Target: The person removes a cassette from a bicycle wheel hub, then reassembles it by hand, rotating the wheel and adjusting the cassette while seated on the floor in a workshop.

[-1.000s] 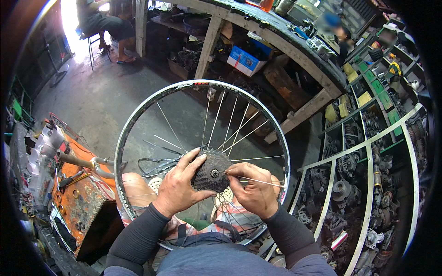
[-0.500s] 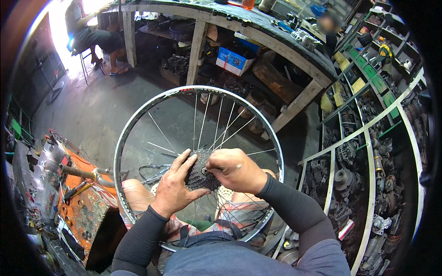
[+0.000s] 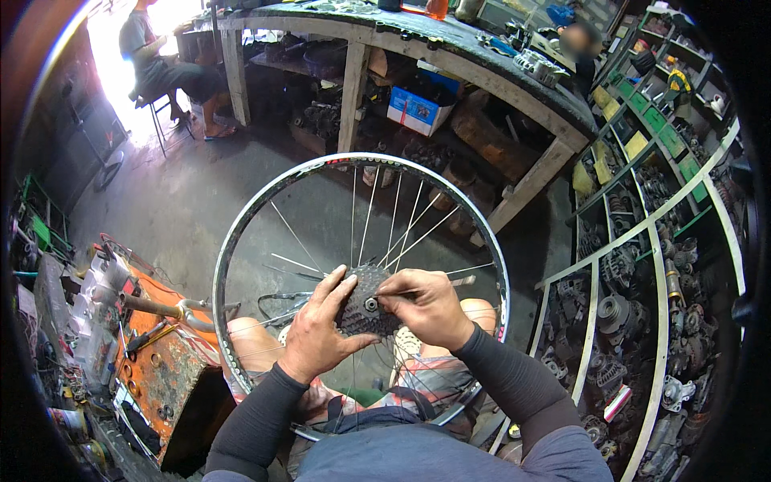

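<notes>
A bicycle wheel (image 3: pixel 221 277) with a dark rim and thin spokes lies across my lap, tilted, its hub side facing up. On its hub sits a dark, greasy cassette (image 3: pixel 361 321) of stacked sprockets, with a small metal axle nut (image 3: pixel 371 304) at the centre. My left hand (image 3: pixel 321 329) grips the cassette's left side, fingers along the top and thumb below. Beside the axle nut, the thumb and fingers of my right hand (image 3: pixel 430 307) are pinched together. Whatever they hold, if anything, is too small to make out.
At left stands a worn orange metal block (image 3: pixel 173 361) with a pipe and tools on it. A long workbench (image 3: pixel 353 88) crosses the back, a blue-and-white box (image 3: pixel 418 104) beneath it. Racks of machine parts (image 3: pixel 618 317) line the right. One person (image 3: pixel 165 68) sits far left; another is back right.
The whole view has shifted slightly right. My right hand has drawn back from the cassette's centre, its fingers more extended, and the axle nut shows more plainly. My left hand keeps its place.
</notes>
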{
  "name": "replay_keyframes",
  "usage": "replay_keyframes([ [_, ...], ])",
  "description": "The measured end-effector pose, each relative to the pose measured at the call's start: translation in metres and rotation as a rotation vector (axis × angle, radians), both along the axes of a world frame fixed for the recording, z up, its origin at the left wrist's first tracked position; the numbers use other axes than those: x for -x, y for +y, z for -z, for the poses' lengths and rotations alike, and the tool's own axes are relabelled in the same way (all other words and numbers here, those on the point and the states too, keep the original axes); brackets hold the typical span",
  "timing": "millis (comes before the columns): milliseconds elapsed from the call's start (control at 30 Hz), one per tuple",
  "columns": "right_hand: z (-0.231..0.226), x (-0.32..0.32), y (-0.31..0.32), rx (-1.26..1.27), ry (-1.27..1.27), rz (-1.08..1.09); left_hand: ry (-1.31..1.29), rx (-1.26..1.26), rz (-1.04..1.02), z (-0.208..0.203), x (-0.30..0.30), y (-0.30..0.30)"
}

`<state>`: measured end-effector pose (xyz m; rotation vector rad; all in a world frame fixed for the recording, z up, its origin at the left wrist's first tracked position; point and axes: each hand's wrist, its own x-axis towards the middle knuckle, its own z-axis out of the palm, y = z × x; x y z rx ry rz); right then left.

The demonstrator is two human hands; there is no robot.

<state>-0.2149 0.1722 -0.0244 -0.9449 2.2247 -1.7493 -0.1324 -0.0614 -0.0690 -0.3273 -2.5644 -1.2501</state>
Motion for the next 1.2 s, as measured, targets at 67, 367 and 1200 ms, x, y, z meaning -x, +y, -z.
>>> replay_keyframes([
  [67, 0.008, -0.001, 0.002, 0.160, -0.405, 0.042, 0.008, -0.007, 0.000, 0.001, 0.001, 0.001],
  [367, -0.021, -0.013, 0.005, 0.014, -0.317, 0.061, 0.017, 0.010, 0.004, -0.003, -0.003, 0.000],
  [1200, -0.044, 0.005, 0.003, 0.013, -0.376, 0.177, -0.035, -0.025, 0.011, -0.007, -0.002, -0.004],
])
